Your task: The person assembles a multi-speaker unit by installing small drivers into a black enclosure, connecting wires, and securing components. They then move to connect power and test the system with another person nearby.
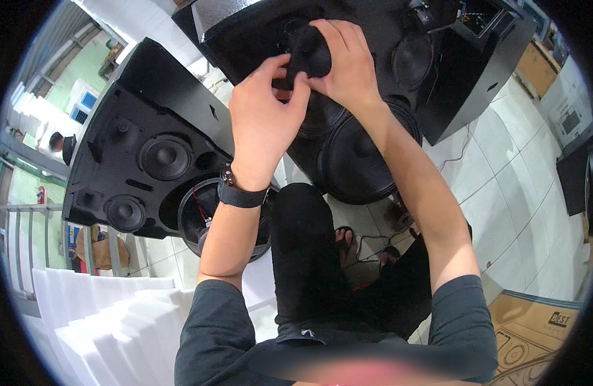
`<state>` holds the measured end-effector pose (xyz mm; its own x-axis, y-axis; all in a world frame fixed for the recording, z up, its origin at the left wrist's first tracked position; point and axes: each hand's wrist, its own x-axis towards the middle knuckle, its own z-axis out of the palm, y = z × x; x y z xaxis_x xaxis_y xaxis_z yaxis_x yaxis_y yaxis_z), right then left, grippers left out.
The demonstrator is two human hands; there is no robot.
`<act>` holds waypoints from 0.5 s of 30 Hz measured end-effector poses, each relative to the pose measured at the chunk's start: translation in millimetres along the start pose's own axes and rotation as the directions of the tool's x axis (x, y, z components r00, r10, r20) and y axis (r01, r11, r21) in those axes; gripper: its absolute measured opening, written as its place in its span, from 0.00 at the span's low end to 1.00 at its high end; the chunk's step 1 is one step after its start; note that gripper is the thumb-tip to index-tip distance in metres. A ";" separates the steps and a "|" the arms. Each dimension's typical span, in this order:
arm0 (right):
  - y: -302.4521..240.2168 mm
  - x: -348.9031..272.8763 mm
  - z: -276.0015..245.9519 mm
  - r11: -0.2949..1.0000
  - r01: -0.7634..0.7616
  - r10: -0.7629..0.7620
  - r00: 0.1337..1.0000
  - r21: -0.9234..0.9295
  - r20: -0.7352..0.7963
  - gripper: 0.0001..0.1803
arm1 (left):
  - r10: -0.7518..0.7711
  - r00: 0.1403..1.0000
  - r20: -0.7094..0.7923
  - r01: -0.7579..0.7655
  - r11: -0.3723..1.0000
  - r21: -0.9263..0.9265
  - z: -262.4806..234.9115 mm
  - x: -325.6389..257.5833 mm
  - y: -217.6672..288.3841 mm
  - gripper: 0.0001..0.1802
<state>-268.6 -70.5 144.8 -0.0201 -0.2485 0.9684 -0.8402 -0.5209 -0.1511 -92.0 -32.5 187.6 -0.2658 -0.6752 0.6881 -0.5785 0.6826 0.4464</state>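
Both my hands are raised at a big black speaker cabinet [451, 71] standing in front of me. My right hand [345, 61] wraps over a small round black speaker driver [309, 53] at the cabinet's front. My left hand [261, 112], with a black watch on the wrist, pinches the lower edge of the same driver with thumb and fingers. Below the hands sits a large black woofer cone [361, 154] in the cabinet. Most of the small driver is hidden by my fingers.
A second black speaker cabinet [148, 148] with several drivers stands to the left, a loose woofer [197, 219] hanging at its lower corner. White foam sheets [110, 321] are stacked lower left. A cardboard box [535, 334] lies lower right on the white tiled floor [515, 186]. Cables run by my sandalled feet.
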 end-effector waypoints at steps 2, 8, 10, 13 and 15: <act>5.3 4.7 -7.5 0.992 0.111 -0.106 0.991 -0.053 0.086 0.54 | -0.020 1.000 0.008 0.019 0.999 0.034 3.8 -1.5 -2.6 0.17; 11.3 4.2 -22.2 0.958 0.245 -0.197 0.941 -0.150 0.275 0.48 | -0.078 0.997 -0.008 0.078 0.997 0.006 16.6 1.2 -12.0 0.11; 9.2 1.1 -18.0 0.984 0.178 -0.168 0.955 -0.018 0.243 0.43 | -0.092 0.995 -0.041 0.090 0.995 -0.037 23.0 -1.1 -12.2 0.11; 6.0 -8.4 -21.4 0.994 0.076 -0.091 0.972 0.079 0.217 0.46 | -0.143 0.990 -0.016 0.141 0.987 -0.081 27.5 -1.1 -14.5 0.10; 1.5 -17.0 -23.4 0.976 -0.078 0.050 0.989 0.202 0.141 0.55 | -0.180 0.984 -0.004 0.179 0.980 -0.088 29.3 -0.1 -15.6 0.09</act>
<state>-282.2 -48.0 132.7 0.0151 -0.3870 0.9220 -0.7094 -0.6540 -0.2629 -105.5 -51.3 163.8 -0.1545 -0.7858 0.5989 -0.5463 0.5730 0.6109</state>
